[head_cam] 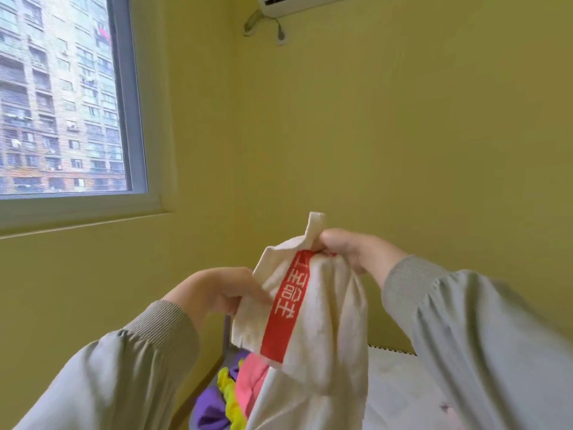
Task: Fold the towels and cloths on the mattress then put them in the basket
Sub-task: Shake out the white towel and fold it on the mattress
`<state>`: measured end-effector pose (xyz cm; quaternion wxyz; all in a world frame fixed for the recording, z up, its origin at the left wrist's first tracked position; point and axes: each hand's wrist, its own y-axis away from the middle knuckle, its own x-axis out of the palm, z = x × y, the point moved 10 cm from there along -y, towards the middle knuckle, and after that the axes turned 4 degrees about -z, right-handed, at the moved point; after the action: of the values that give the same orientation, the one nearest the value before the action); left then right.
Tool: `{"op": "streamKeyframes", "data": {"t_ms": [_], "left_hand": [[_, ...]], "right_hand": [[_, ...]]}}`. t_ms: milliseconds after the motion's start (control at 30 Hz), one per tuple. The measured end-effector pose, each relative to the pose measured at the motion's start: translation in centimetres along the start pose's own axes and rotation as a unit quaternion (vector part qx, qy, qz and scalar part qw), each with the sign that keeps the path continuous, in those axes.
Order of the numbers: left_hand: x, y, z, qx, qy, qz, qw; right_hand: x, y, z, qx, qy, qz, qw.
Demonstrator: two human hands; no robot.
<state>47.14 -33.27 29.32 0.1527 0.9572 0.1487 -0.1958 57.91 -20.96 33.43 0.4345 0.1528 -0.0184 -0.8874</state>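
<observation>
A white towel (328, 311) with a red band of white characters hangs in the air in front of me. My right hand (350, 246) pinches its upper edge at the top. My left hand (217, 290) grips the towel's left edge, lower down. The towel's lower part drapes down out of the frame. Below it lie pink (251, 383), yellow (229, 395) and purple (210, 411) cloths in a heap. The white mattress (400, 389) shows at the lower right. No basket is in view.
A yellow wall fills the view ahead. A window (62, 97) is at the upper left, an air conditioner (294, 4) at the top. A bed frame rail (204, 380) runs along the wall beside the cloth heap.
</observation>
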Motion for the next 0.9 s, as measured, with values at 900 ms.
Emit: {"op": "streamKeyframes", "data": {"t_ms": [900], "left_hand": [[-2.3, -22.6, 0.4, -0.063, -0.296, -0.382, 0.873]], "right_hand": [[-26.4, -9.6, -12.0, 0.030, 0.246, -0.477, 0.843]]}}
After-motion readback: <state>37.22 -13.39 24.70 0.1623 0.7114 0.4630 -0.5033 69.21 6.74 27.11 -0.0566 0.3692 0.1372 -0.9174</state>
